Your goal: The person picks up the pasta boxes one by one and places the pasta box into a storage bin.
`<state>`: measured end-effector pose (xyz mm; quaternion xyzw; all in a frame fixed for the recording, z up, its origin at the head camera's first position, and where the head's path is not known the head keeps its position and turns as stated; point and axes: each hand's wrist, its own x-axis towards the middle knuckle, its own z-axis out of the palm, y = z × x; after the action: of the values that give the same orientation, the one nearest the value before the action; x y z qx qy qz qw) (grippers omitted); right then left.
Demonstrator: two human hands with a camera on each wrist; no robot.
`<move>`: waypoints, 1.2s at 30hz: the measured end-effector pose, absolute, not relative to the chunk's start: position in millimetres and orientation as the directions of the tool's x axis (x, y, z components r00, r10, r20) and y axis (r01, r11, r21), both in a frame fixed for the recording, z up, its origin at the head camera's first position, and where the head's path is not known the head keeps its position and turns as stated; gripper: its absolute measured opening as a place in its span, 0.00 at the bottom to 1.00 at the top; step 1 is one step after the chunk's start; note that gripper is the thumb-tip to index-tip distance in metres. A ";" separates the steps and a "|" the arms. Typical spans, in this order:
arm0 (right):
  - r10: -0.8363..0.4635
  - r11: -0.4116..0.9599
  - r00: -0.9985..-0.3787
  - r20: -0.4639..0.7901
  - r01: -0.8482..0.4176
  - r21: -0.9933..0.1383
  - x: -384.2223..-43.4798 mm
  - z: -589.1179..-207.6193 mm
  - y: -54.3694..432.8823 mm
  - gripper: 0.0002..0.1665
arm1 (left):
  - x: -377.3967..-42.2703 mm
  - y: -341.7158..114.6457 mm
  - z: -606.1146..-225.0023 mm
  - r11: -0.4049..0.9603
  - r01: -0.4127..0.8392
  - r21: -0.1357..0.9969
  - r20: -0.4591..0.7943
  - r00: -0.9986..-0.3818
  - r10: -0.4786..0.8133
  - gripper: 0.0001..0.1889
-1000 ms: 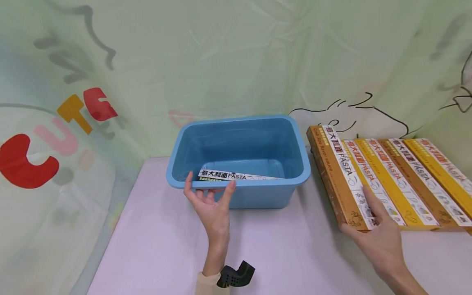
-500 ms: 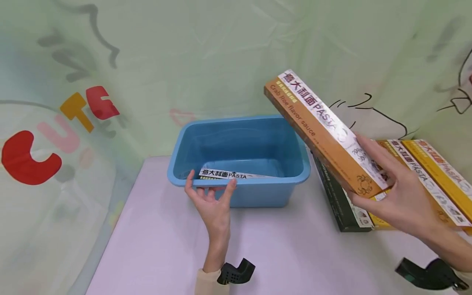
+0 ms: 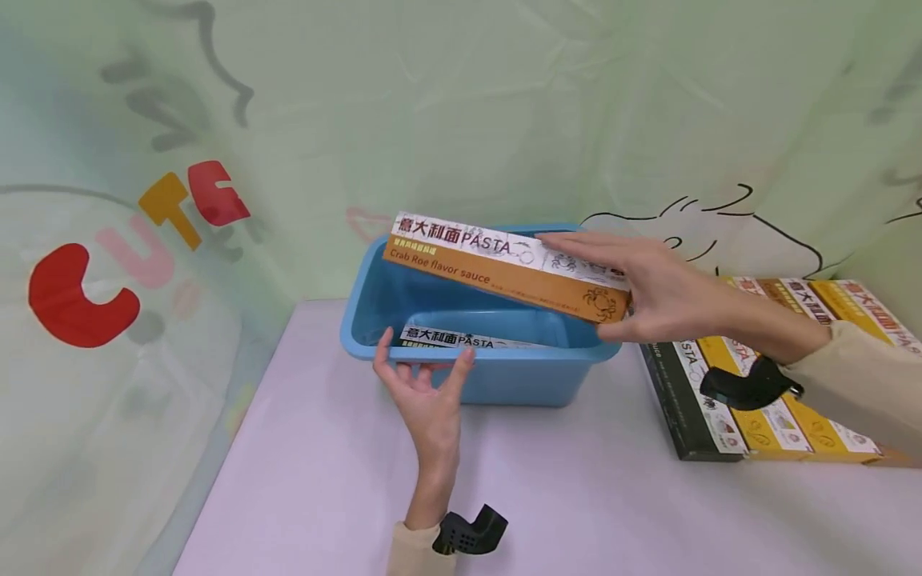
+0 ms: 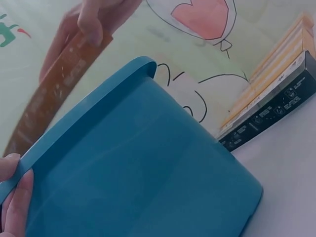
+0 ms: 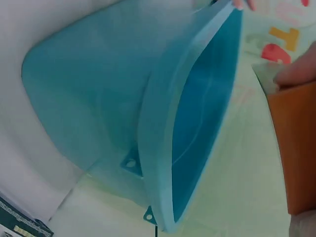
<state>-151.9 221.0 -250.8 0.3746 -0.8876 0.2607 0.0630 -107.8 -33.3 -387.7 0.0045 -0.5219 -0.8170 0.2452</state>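
Observation:
My right hand (image 3: 655, 288) grips the right end of an orange-brown pasta box (image 3: 497, 268) marked "Crab Roe flavor sauce". The box is over the opening of a blue plastic bin (image 3: 519, 380), its printed left end tilted up. In the right wrist view the end of the pasta box (image 5: 298, 148) shows between thumb and fingers. My left hand (image 3: 425, 392) pinches the bin's front rim, also visible in the left wrist view with fingers (image 4: 19, 202) on either side of the rim. Inside the bin lies another pasta box (image 3: 450, 338), partly hidden by the front wall.
To the right, a dark green pasta box (image 3: 695, 408) lies beside several yellow and brown boxes (image 3: 821, 432), partly covered by my right forearm. A printed cloth (image 3: 310, 120) hangs behind the pale table (image 3: 576, 496). Black wrist cameras (image 3: 471, 532) sit on both wrists.
My right hand has lifted the crab roe pasta box off the row at right and carried it left over the bin. The dark green box beneath is uncovered. My left hand stays on the rim.

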 end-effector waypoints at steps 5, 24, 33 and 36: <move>-0.695 0.606 -0.706 0.137 -0.677 -0.418 -171.1 -248.0 210.9 0.59 | -106.5 -28.5 -387.3 -0.326 0.391 0.861 0.247 -0.881 -0.405 0.54; -0.731 0.663 -0.665 -0.156 -0.637 -0.392 -230.7 -249.9 182.8 0.53 | -100.8 -28.4 -386.5 -0.345 0.376 0.860 0.236 -0.893 -0.384 0.53; -0.698 0.700 -0.662 -0.275 -0.547 -0.459 -247.2 -263.3 163.8 0.51 | -97.1 -30.0 -386.2 -0.343 0.364 0.866 0.220 -0.894 -0.391 0.53; -0.696 0.700 -0.652 -0.302 -0.520 -0.490 -251.8 -267.1 161.0 0.52 | -95.0 -31.7 -386.9 -0.340 0.362 0.868 0.221 -0.894 -0.389 0.53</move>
<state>-251.8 161.0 -267.1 0.3413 -0.8902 0.1831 -0.2398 -95.0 -31.7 -386.9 0.0127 -0.5265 -0.8185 0.2295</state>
